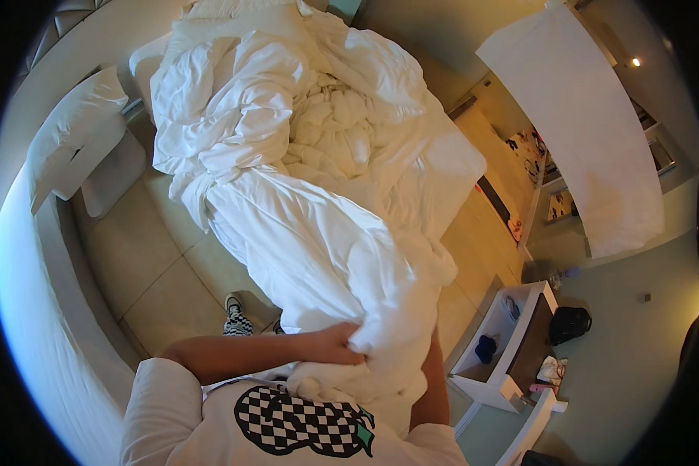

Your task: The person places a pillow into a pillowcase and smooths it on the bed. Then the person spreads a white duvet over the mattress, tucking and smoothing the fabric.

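Observation:
A large white duvet (303,233) stretches from the bed toward my chest, gathered into a thick, loose bundle at the near end. My left hand (340,344) is closed on the edge of that bundle, thumb side up, just in front of my shirt. Up along the bundle's right side goes my right forearm (433,392), and the cloth hides the hand itself, so its fingers do not show. The far part of the duvet lies crumpled and twisted over the bed (450,159), whose white sheet shows at the right.
Beyond the duvet rests a pillow (210,35). At the left, pillows (74,147) lean by a window ledge above a tiled floor (159,268). On the right stand a white shelf unit (512,380) and a black bag (571,325), below a hanging white panel (590,124).

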Demonstrator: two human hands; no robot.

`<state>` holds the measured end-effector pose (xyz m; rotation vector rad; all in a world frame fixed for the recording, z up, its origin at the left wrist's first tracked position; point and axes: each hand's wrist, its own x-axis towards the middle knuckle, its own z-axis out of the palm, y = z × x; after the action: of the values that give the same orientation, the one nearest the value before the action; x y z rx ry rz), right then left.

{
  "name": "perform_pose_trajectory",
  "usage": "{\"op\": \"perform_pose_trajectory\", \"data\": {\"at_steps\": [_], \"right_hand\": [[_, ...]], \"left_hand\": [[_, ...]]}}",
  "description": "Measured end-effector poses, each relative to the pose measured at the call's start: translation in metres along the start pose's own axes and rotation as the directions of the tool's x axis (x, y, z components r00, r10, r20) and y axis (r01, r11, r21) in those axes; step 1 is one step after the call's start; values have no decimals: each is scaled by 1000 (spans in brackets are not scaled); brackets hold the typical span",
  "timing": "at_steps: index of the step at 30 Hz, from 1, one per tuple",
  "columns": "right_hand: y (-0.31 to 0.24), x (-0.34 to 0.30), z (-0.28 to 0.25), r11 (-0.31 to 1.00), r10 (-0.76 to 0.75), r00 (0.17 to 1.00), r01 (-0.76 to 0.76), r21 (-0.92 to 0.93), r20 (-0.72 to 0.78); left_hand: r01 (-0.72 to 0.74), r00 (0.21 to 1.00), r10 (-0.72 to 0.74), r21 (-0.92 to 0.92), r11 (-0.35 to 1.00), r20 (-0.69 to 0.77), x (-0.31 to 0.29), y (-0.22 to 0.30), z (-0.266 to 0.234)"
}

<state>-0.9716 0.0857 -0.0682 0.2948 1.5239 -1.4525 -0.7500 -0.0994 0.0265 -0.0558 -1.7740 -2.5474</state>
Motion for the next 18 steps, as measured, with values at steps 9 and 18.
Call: {"op": "perform_pose_trajectory", "data": {"at_steps": [9,18], "right_hand": [[6,16,21,997,-69,992,65,41,103],[-40,6,51,978,-183,978,192,-86,98]], "left_hand": [[271,923,-293,117,955,248,35,7,6],[116,959,-129,66,991,254,-19,40,-38]]}}
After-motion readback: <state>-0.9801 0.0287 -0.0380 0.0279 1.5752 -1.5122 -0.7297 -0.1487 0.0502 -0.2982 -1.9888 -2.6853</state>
